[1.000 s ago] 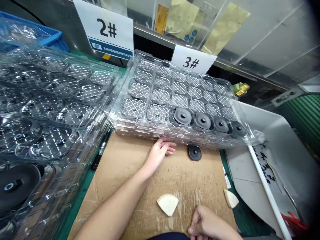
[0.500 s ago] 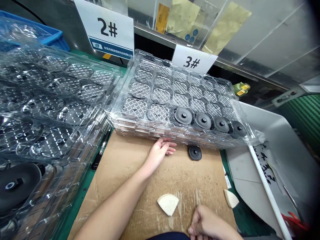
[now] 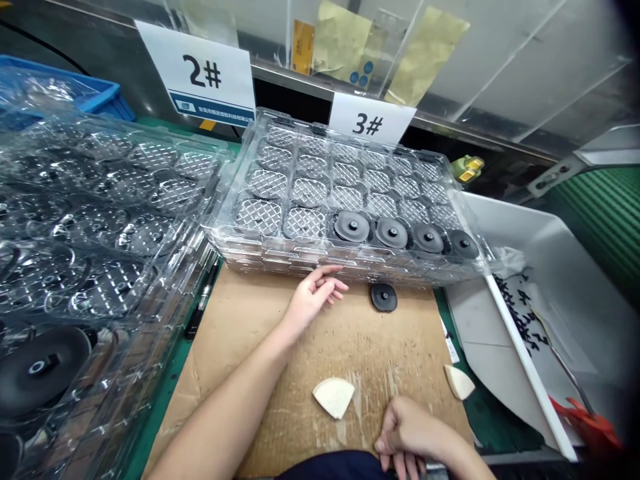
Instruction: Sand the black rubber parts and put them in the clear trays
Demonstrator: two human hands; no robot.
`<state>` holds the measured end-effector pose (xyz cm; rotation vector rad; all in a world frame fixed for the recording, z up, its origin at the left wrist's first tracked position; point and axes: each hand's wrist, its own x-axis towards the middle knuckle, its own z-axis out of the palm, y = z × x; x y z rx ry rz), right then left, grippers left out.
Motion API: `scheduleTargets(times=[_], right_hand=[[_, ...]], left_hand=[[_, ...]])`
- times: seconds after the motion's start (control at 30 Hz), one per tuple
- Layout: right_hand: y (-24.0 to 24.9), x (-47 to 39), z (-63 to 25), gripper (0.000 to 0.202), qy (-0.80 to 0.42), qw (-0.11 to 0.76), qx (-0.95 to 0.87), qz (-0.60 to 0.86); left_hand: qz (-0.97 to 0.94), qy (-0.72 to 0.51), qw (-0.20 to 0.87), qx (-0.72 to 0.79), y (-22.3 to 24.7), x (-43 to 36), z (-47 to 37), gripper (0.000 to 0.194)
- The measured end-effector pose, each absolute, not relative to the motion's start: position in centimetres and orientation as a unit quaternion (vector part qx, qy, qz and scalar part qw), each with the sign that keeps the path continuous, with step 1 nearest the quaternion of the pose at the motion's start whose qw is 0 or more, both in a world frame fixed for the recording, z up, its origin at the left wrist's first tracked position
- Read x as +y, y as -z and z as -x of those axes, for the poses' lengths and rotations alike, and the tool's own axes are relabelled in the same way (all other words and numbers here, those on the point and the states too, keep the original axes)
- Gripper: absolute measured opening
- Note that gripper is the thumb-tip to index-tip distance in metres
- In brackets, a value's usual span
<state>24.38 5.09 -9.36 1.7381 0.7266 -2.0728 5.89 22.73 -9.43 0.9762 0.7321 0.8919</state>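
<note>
My left hand point(image 3: 313, 300) is over the cardboard point(image 3: 260, 313), fingers loosely stretched and apart, holding nothing. It is close to the front edge of a stack of clear plastic trays point(image 3: 300, 250). Right of its fingertips, a single black disc-shaped part point(image 3: 384, 298) with a raised centre lies on the cardboard. Several similar dark discs point(image 3: 351, 227) sit in the top tray's front row. At the lower edge, my right hand point(image 3: 407, 430) has its fingers curled in; what they hold, if anything, is hidden. A cream wedge-shaped sponge point(image 3: 334, 398) lies left of it.
A second cream wedge point(image 3: 459, 382) lies at the cardboard's right edge. More clear trays point(image 3: 105, 267) with dark discs stand at left. On the right is a white bin point(image 3: 530, 233) with small black pieces and a red-handled tool point(image 3: 590, 423). Signs stand behind.
The camera view has shifted slightly, showing more of the bin's contents. Both hands keep nearly the same poses, and the loose disc stays on the cardboard.
</note>
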Motion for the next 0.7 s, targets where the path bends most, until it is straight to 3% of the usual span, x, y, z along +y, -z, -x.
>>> scheduleTargets(times=[0.3, 0.43, 0.57, 0.67, 0.7], right_hand=[[9.1, 5.1, -24.2, 0.027, 0.722, 0.175, 0.312, -0.592], [8.7, 4.6, -24.4, 0.029, 0.688, 0.155, 0.393, -0.589], [4.0, 4.7, -24.8, 0.016, 0.598, 0.066, 0.532, -0.595], [-2.9, 4.6, -25.1, 0.029, 0.485, -0.051, 0.65, -0.583], [-5.1, 4.3, -25.3, 0.033, 0.388, -0.117, 0.73, -0.55]], left_hand=[[-0.521, -0.437, 0.635, 0.366, 10.1, 22.0, -6.4, 0.034], [-0.552, -0.453, 0.591, 0.375, 9.4, 21.3, -6.6, 0.028], [-0.557, -0.471, 0.574, 0.373, 7.6, 21.4, -7.1, 0.028], [-0.553, -0.475, 0.572, 0.376, 6.4, 21.6, -7.4, 0.024], [-0.552, -0.476, 0.571, 0.378, 6.1, 21.6, -7.4, 0.024]])
